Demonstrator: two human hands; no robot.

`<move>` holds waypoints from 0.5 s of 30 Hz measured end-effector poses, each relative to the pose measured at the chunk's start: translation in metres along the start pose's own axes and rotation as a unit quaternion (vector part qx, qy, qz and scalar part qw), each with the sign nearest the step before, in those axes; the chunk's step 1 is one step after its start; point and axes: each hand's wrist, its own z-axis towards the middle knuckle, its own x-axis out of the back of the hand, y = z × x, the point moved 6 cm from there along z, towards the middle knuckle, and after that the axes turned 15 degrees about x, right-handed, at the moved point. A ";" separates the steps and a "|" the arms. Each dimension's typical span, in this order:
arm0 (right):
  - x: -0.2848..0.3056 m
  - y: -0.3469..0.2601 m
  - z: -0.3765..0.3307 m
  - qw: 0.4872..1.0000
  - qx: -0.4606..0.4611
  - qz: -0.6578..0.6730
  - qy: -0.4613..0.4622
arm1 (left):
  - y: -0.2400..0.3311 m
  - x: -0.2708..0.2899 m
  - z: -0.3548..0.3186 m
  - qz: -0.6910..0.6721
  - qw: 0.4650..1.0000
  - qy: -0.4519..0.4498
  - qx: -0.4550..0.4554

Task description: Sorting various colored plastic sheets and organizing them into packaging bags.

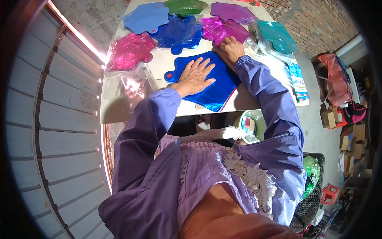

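A shiny dark-blue flat pouch (217, 89), with a rounded tab bearing a red dot at its left end, lies near the front of the table. My left hand (195, 76) rests on it, palm down, fingers spread. My right hand (232, 49) is at the pouch's far right corner, against the near edge of a shiny magenta pouch (217, 30). Its fingers are bent and closed, and what they hold, if anything, is hidden. Behind lies another dark-blue pouch (177, 34) in clear plastic.
Around them on the white table (159, 105) lie a light-blue pouch (146, 18), a pink pouch (129, 51), a purple pouch (230, 12), a green pouch (185, 6) and a teal pouch (277, 36). Clear plastic bags (135, 85) lie at the left; printed cards (297, 81) at the right edge.
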 end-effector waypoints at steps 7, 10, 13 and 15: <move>0.000 0.019 0.001 0.995 -0.045 0.049 0.077 | -0.001 0.004 0.002 -0.031 0.999 -0.035 -0.009; 0.000 0.033 -0.004 0.987 -0.082 0.088 0.110 | -0.003 0.012 0.012 -0.067 0.996 -0.061 -0.011; 0.009 0.040 -0.002 0.974 -0.114 0.126 0.151 | -0.013 0.019 0.026 -0.090 0.994 -0.057 -0.018; 0.006 0.043 -0.001 0.956 -0.138 0.219 0.138 | -0.018 0.024 0.036 -0.101 0.994 -0.021 -0.035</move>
